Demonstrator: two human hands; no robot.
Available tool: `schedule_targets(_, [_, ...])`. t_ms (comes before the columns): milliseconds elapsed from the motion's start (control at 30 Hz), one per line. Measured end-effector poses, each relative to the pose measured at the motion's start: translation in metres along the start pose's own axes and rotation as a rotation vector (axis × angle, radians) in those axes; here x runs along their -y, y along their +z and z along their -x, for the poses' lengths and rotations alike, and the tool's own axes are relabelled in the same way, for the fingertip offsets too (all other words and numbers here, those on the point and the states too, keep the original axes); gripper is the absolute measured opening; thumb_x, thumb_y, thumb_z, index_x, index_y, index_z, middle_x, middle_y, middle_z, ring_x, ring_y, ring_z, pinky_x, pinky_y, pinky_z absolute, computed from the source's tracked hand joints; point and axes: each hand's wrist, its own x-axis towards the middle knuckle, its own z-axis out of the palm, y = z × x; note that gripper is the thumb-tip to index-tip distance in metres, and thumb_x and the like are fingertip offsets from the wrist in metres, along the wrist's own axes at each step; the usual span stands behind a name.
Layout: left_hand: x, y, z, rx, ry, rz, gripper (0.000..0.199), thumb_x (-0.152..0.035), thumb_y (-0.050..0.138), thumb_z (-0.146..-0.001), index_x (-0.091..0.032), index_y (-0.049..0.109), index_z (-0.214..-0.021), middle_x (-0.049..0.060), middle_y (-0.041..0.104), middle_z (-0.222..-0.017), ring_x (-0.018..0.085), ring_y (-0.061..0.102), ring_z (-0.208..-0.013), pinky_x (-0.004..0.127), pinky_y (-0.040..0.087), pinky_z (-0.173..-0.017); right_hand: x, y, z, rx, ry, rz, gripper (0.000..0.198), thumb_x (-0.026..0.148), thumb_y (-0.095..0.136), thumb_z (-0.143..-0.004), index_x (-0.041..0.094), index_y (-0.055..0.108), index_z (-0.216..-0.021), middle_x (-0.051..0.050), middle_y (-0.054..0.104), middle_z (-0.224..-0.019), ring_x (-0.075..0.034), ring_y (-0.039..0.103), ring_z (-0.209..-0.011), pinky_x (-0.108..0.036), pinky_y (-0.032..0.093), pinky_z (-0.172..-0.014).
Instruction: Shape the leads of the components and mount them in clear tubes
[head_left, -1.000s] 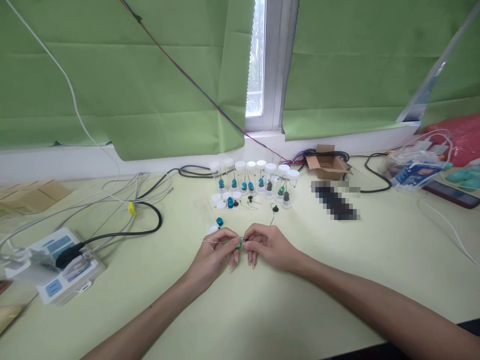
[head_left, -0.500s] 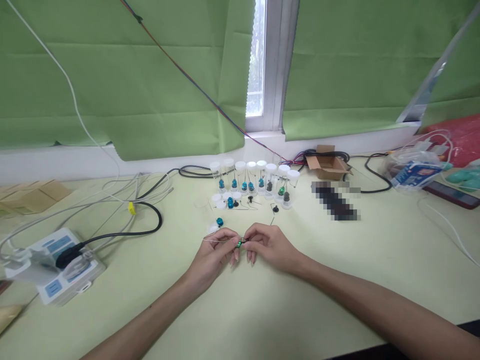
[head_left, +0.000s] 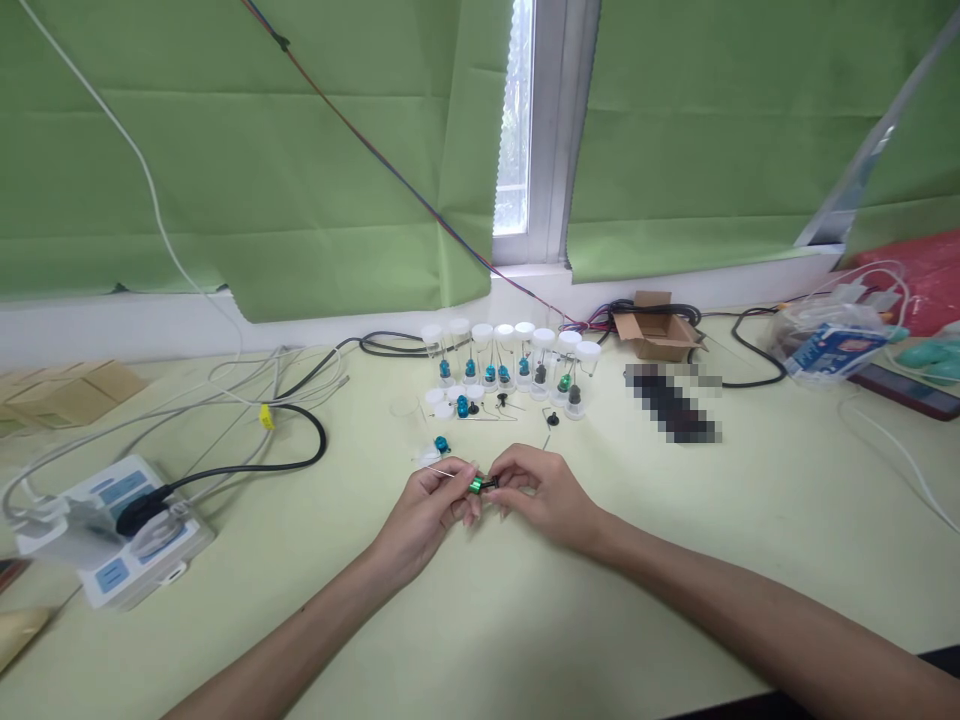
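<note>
My left hand (head_left: 426, 518) pinches a small green metallic cylinder (head_left: 476, 485) between thumb and fingers. A thin wire (head_left: 439, 469) sticks out from this hand toward the upper left. Close beside it, my right hand (head_left: 553, 497) has its fingertips closed on a small black stemmed part (head_left: 490, 484), whose stem points at the green cylinder. Whether the stem sits inside the cylinder is too small to tell. Just beyond the hands lie a blue metallic piece (head_left: 441, 444) and a black flanged part (head_left: 553, 419) with a thin rod.
Several clear tubes with white caps (head_left: 523, 328) stand in a row, holding blue, green and dark pieces. Loose white caps (head_left: 435, 397) lie before them. At left are a power strip (head_left: 142, 530) and tangled cables; an open cardboard box (head_left: 654, 335) stands back right.
More of the green cylinder and the black part's stem shows between my fingertips. The wire at my left hand has changed its angle. Both hands stay in nearly the same place.
</note>
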Motion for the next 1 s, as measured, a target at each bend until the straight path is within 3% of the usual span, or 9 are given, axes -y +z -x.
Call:
schedule_targets(433, [0.0009, -0.0020, -0.0004, -0.006, 0.012, 0.023, 0.019, -0.031, 0.079, -0.078, -0.013, 0.074, -0.082, 0.002, 0.065, -0.071, 0.010, 0.060, -0.062, 0.019, 0.049, -0.059, 0.0046, 0.0007, -0.0010, -0.037, 0.028, -0.044, 0.025, 0.038, 0.074, -0.080, 0.016, 0.064, -0.087, -0.003, 0.064, -0.077, -0.017, 0.068, -0.062, -0.033, 0.060, -0.061])
schedule_targets(667, [-0.0013, -0.0007, 0.0007, -0.015, 0.005, 0.015, 0.021, -0.033, 0.080, -0.077, -0.013, 0.074, -0.082, 0.000, 0.061, -0.064, 0.007, 0.052, -0.055, 0.017, 0.043, -0.050, 0.0072, 0.0020, -0.0013, -0.051, 0.054, -0.088, 0.030, 0.042, 0.077, -0.077, 0.016, 0.064, -0.085, -0.001, 0.065, -0.072, -0.017, 0.067, -0.060, -0.033, 0.060, -0.060])
schedule_targets(1000, [-0.0006, -0.0032, 0.0011, 0.005, -0.016, -0.013, 0.019, -0.032, 0.077, -0.080, -0.014, 0.071, -0.083, -0.001, 0.060, -0.064, 0.005, 0.047, -0.048, 0.017, 0.037, -0.045, 0.0098, 0.0035, -0.0011, -0.024, 0.213, -0.245, 0.032, 0.041, 0.079, -0.074, 0.016, 0.063, -0.084, 0.000, 0.067, -0.063, -0.018, 0.067, -0.058, -0.035, 0.059, -0.060])
